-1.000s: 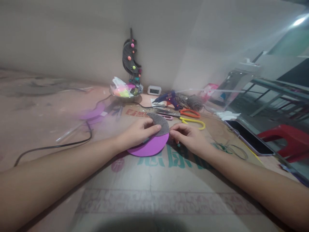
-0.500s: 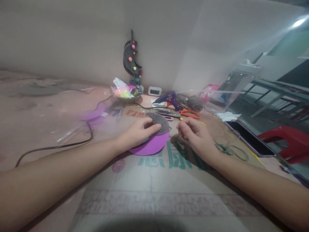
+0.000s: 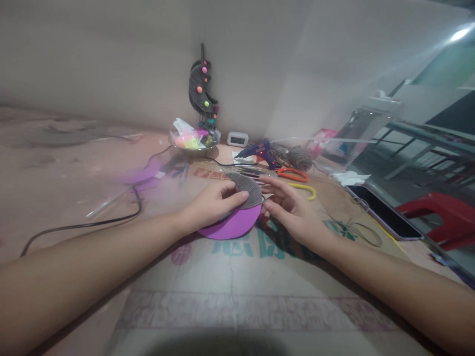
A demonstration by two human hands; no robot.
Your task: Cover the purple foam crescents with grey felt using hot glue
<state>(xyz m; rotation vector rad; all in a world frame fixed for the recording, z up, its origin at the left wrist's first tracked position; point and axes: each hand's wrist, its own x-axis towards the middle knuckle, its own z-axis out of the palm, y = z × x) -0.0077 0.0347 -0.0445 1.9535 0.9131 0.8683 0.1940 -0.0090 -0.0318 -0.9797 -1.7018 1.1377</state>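
My left hand (image 3: 215, 200) is closed on a purple crescent-like card piece (image 3: 233, 222), its thumb pressing on the part wrapped in grey yarn (image 3: 248, 190). The lower part of the card is bare purple. At the right edge of the piece is my right hand (image 3: 289, 207), its fingers apart and partly curved, the thumb tip close to a small loop of yarn. Whether that thumb touches the yarn I cannot tell. Just beyond the hands lie orange-handled scissors (image 3: 293, 174) and a yellow handle (image 3: 306, 190).
A blue glue gun (image 3: 260, 152) lies beside balls of grey yarn (image 3: 299, 158). Behind are a small white clock (image 3: 237, 139) and a bowl (image 3: 196, 150) of colourful bits. A decorated grey crescent (image 3: 200, 89) hangs at the wall. A phone (image 3: 386, 212) rests at right; a black cord (image 3: 85, 225) runs left.
My right hand has moved left to the edge of the card piece, and its fingers have spread from a pinch. The left hand keeps its hold almost unmoved.
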